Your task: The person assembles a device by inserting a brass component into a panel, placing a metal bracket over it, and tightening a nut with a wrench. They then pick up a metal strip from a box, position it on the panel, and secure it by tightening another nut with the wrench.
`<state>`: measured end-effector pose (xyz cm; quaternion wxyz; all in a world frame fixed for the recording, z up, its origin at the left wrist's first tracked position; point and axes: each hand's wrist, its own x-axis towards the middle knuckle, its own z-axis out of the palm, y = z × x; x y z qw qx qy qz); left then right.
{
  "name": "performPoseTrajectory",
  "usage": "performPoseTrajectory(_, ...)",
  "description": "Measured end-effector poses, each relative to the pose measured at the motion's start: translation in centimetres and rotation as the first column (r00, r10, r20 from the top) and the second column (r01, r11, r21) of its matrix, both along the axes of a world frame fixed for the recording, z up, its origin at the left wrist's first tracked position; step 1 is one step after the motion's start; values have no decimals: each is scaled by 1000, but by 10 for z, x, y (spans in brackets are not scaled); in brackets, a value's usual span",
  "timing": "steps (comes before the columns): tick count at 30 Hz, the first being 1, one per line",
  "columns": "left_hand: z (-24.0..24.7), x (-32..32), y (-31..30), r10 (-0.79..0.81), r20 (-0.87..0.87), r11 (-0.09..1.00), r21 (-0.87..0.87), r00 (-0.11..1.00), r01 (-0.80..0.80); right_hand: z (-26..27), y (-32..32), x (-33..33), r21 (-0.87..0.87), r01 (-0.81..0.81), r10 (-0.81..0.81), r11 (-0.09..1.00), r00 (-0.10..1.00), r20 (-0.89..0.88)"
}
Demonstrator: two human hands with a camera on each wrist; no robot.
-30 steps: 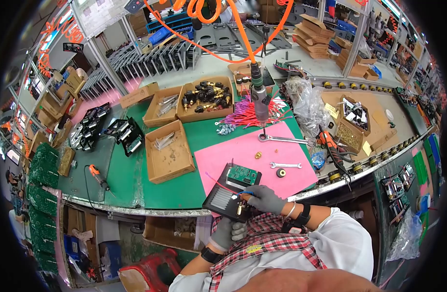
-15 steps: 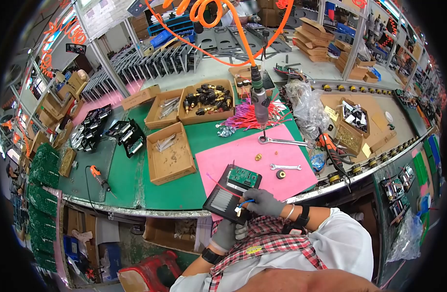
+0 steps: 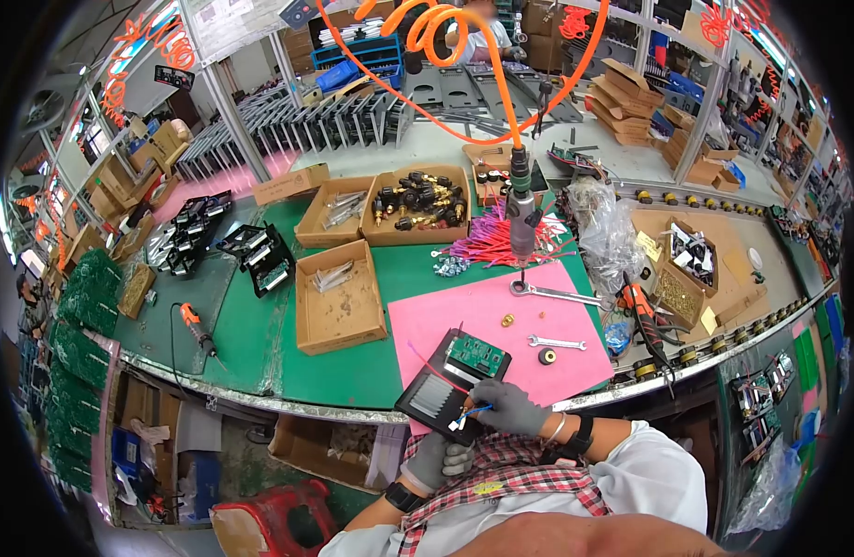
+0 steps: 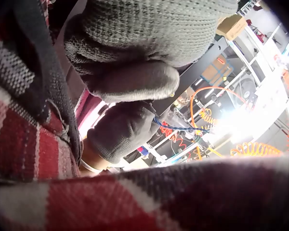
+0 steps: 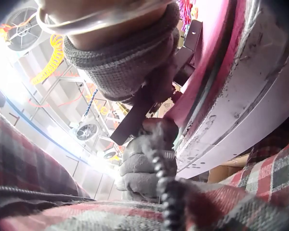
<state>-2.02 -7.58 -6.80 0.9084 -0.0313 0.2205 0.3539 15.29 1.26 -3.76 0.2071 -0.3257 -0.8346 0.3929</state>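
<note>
A black housing [image 3: 434, 401] lies tilted over the bench's front edge, partly on the pink sheet [image 3: 417, 311], with a green circuit board [image 3: 476, 355] at its upper end. My gloved left hand [image 3: 438, 461] grips the housing's near edge; its curled fingers also show in the right wrist view, the left hand [image 5: 147, 168] being below the dark panel [image 5: 132, 120]. At the housing's right side, my gloved right hand [image 3: 512, 408] pinches blue wires [image 3: 478, 409]. The twisted blue wire [image 4: 180, 127] runs out from the right hand [image 4: 123, 132] in the left wrist view. Its fingertips are partly hidden.
Over the pink sheet hangs a power driver [image 3: 521, 223] on an orange coiled hose. Wrenches [image 3: 557, 343] and brass fittings [image 3: 508, 320] lie on the sheet. Cardboard boxes [image 3: 341, 330] stand left of it; pink cables [image 3: 501, 239] lie behind, pliers [image 3: 645, 320] to the right.
The head view has shifted, so the bench appears farther right and lower. My right hand stays by the housing's right side, while the blue wires and white ends beside it have changed position.
</note>
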Motion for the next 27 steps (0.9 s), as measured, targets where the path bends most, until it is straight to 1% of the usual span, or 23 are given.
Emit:
performPoseTrajectory(3, 7, 6, -1, 67, -139, 993, 107, 988, -53, -3, 0, 0, -3, 1, -1, 1000, 1000, -18)
performPoseTrajectory(6, 3, 4, -1, 53, -26, 994, 100, 998, -50, 4, 0, -1, -2, -7, 7, 1000, 1000, 3)
performPoseTrajectory(9, 13, 6, 1, 83, -136, 996, 32, 987, -80, 9, -2, -2, 3, -14, 14, 1000, 1000, 28)
performPoseTrajectory(12, -1, 2, 0, 42, -80, 998, 43, 996, -38, 7, -4, -3, 5, -7, 7, 1000, 999, 34)
performPoseTrajectory(15, -17, -1, 1, -17, 122, 992, 124, 992, 2, 5, -2, -1, 8, -19, 18, 1000, 1000, 26)
performPoseTrajectory(18, -11, -1, 3, 19, -58, 977, 214, 998, -6, 7, 0, -1, 0, -27, 27, 1000, 1000, 15)
performPoseTrajectory(21, 17, 7, 1, 119, -150, 990, 98, 981, -105, 0, 0, -1, 24, -17, 18, 1000, 1000, -8)
performPoseTrajectory(24, 5, 3, 0, 117, -158, 980, 178, 980, -88, -2, -1, -2, 28, -8, 9, 1000, 1000, -12)
performPoseTrajectory(27, 18, 4, -4, 194, -76, 957, 232, 978, -172, -1, -2, -3, 45, 13, -13, 999, 1000, 6)
